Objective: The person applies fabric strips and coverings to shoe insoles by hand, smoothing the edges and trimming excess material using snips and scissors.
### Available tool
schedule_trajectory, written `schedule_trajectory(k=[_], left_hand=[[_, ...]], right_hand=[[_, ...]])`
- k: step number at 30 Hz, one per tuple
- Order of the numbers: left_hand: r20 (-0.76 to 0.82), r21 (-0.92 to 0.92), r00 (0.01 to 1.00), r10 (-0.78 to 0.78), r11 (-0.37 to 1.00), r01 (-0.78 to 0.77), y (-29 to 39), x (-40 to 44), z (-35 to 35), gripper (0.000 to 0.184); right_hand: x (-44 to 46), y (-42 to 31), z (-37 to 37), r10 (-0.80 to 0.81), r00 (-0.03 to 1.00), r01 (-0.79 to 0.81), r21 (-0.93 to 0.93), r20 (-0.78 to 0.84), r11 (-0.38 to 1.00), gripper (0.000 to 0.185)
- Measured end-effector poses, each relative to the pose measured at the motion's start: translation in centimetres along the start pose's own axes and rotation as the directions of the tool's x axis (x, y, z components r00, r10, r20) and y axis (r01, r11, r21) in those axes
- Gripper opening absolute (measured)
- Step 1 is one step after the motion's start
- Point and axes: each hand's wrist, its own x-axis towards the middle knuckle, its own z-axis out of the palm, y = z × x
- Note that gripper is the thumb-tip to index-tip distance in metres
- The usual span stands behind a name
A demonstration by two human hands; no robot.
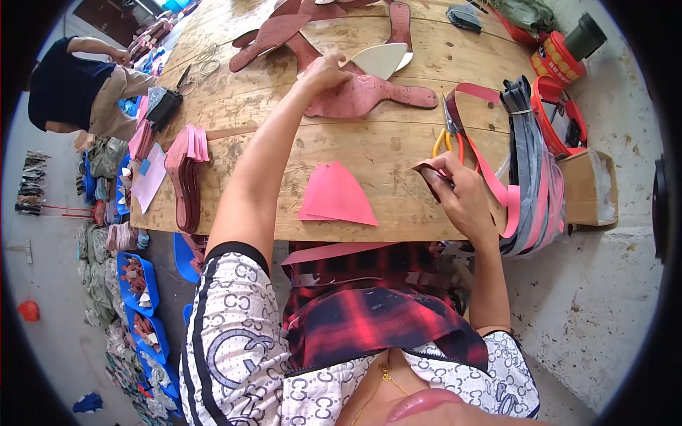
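Observation:
My left hand (325, 74) reaches to the far middle of the table, its fingers closed at the edge of a reddish-pink leather piece (355, 97) with a long strap-like end. A cream-coloured piece (381, 61) lies just beyond that leather. Nearer the front edge, my right hand (458, 190) grips a small dark brown piece (430, 182) between thumb and fingers. Scissors (448, 130) with yellow and orange handles lie right beyond this hand. Between my arms, a bright pink trapezoid piece (337, 195) rests on the wood.
More leather pieces (273, 35) lie at the table's (241, 160) far side. Stacked long pieces (185, 177) sit at left. Grey and pink strips (533, 170), red buckets (556, 60) and a cardboard box (579, 188) stand at right. A person (78, 89) stands at far left.

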Motion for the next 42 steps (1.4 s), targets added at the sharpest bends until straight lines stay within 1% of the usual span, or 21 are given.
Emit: schedule_trajectory(k=[4,6,8,9,12,13,14,15,16,17,19,20,21,22,24,29,33,35,37,41,42], left_hand=[[-0.158,-0.043,0.983,0.089,0.994,-0.097,3.1,-2.4,-3.3,0.045],[-0.586,0.293,0.727,0.359,0.93,-0.223,3.6,-3.3,-4.9,0.022],[-0.767,0.327,0.448,0.46,0.88,-0.345,4.3,-6.6,-8.1,0.015],[-0.786,0.356,0.438,0.436,0.899,-0.256,4.3,-7.9,-9.4,0.02],[-0.631,0.449,0.558,0.54,0.84,-0.306,3.2,-9.4,-11.4,0.023],[-0.752,0.391,0.41,0.516,0.85,-0.353,2.6,-9.3,-12.9,0.025],[-0.634,0.672,0.358,0.686,0.717,-0.184,2.8,-10.4,-16.0,0.021],[-0.82,0.091,0.441,0.365,0.843,-0.53,3.9,-11.2,-17.2,0.021],[-0.773,-0.512,0.633,0.04,0.55,-0.66,6.4,-13.5,-17.7,0.021],[-0.678,-0.695,0.715,-0.171,0.465,-0.548,8.5,-15.6,-16.8,0.023],[-0.38,-0.924,0.925,-0.002,-0.038,-0.38,5.9,-16.5,-11.9,0.022],[-0.145,-0.94,0.984,-0.099,-0.298,-0.169,7.9,-18.4,-9.3,0.024],[-0.028,-0.85,0.992,0.126,-0.525,0.042,7.8,-19.6,-6.6,0.026],[0.162,-0.753,0.986,0.044,-0.64,0.153,10.2,-21.8,-5.4,0.03],[0.279,-0.616,0.953,0.116,-0.74,0.27,11.2,-23.9,-1.5,0.036],[0.423,-0.49,0.886,0.19,-0.775,0.4,13.6,-27.9,3.9,0.031],[0.496,-0.674,0.868,0.03,-0.617,0.407,15.8,-29.5,4.6,0.03],[0.496,-0.691,0.868,-0.023,-0.615,0.379,16.5,-29.8,4.1,0.027],[0.513,-0.688,0.856,-0.065,-0.627,0.365,16.4,-30.0,4.6,0.026],[0.438,-0.833,0.891,-0.121,-0.427,0.351,16.6,-29.6,4.4,0.033],[0.402,-0.867,0.908,-0.12,-0.368,0.336,16.8,-29.6,4.0,0.033]], right_hand=[[0.5,-0.7,0.7,-0.068,0.998,0.068,-0.063,0.006,0.996,0.019],[0.1,-0.5,0.3,-0.049,0.998,0.045,-0.077,-0.039,0.996,0.018],[-0.4,-0.2,-0.3,0.0,0.997,-0.004,-0.049,-0.073,0.999,0.016],[-0.7,-0.2,-0.7,0.037,0.996,-0.039,-0.018,-0.082,0.999,0.015],[-1.5,-0.9,-1.3,0.113,0.989,-0.109,0.048,-0.093,0.993,0.013],[-1.8,-0.8,-1.5,0.1,0.988,-0.094,0.055,-0.117,0.994,0.012],[-2.1,-0.9,-1.5,0.098,0.985,-0.089,0.071,-0.145,0.994,0.012],[-2.4,-1.8,-1.9,0.145,0.98,-0.119,0.182,-0.137,0.976,0.011],[-2.7,-2.6,-2.2,0.161,0.975,-0.122,0.241,-0.151,0.963,0.01],[-2.9,-3.4,-2.4,0.171,0.971,-0.116,0.299,-0.165,0.947,0.01],[-3.2,-4.7,-2.6,0.158,0.967,-0.058,0.428,-0.202,0.902,0.01],[-3.1,-5.2,-2.7,0.146,0.971,-0.041,0.47,-0.189,0.882,0.01],[-3.1,-5.6,-2.8,0.144,0.974,-0.035,0.508,-0.177,0.86,0.01],[-3.2,-5.9,-2.8,0.151,0.975,-0.041,0.543,-0.161,0.839,0.01],[-2.8,-5.4,-2.1,0.22,0.969,-0.113,0.599,-0.109,0.792,0.012],[-2.1,-3.1,1.9,0.303,0.953,-0.167,0.871,0.022,0.462,0.021],[-2.0,-2.5,3.9,0.308,0.945,-0.203,0.935,0.109,0.292,0.018],[-2.2,-2.1,4.4,0.317,0.935,-0.233,0.949,0.159,0.212,0.017],[-2.6,-1.6,4.5,0.291,0.944,-0.222,0.952,0.155,0.212,0.016],[-2.4,-2.2,4.7,0.343,0.931,-0.201,0.958,0.123,0.203,0.014],[-2.3,-2.4,4.4,0.272,0.952,-0.195,0.964,0.142,0.179,0.013]])
